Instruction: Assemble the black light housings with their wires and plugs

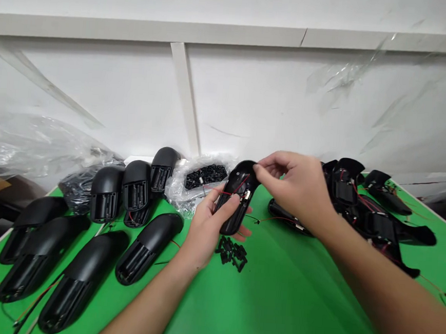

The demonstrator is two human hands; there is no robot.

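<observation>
My left hand (pixel 208 225) holds a long black plastic housing (pixel 238 174), its hollow inner side facing me, the thumb lying across the inside. Red wires and a small white connector (pixel 247 195) show within the shell. At the housing's upper right rim, my right hand (pixel 293 183) is closed, thumb and fingertips pinching the edge; whether a small part is also between them is hidden. Below the housing, a loose heap of small black plastic parts (pixel 232 252) lies on the green table (pixel 274 294).
Several black housings (pixel 83 279) with battery slots lie on the left. More shells (pixel 382 226), with wires exposed, are piled on the right. A clear plastic bag (pixel 206 178) of small black parts sits behind my left hand, near the white wall (pixel 251 97).
</observation>
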